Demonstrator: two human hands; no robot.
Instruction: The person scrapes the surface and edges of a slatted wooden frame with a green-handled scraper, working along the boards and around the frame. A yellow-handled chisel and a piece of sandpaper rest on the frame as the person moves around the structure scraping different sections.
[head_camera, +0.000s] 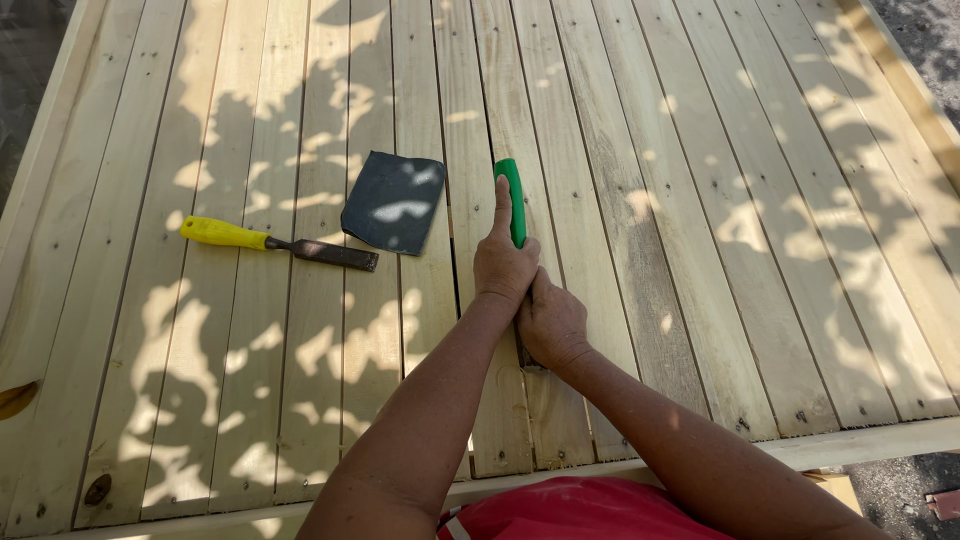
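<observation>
Yellow-handled chisel (275, 242) lay loose toward the left edge of the slatted wooden panel (700, 250), w/ a dark sandpaper sheet (393, 203) just beside it, both untouched. Mid-panel, nearer the front edge, left hand (503, 262) was wrapped round the green-handled tool (515, 200), index finger stretched along the handle. Right hand (551, 325) was closed lower on the same tool, its blade end hidden. Prob. light, rigid; smooth plastic handle could slip, so best gripped on the handle, as here.
</observation>
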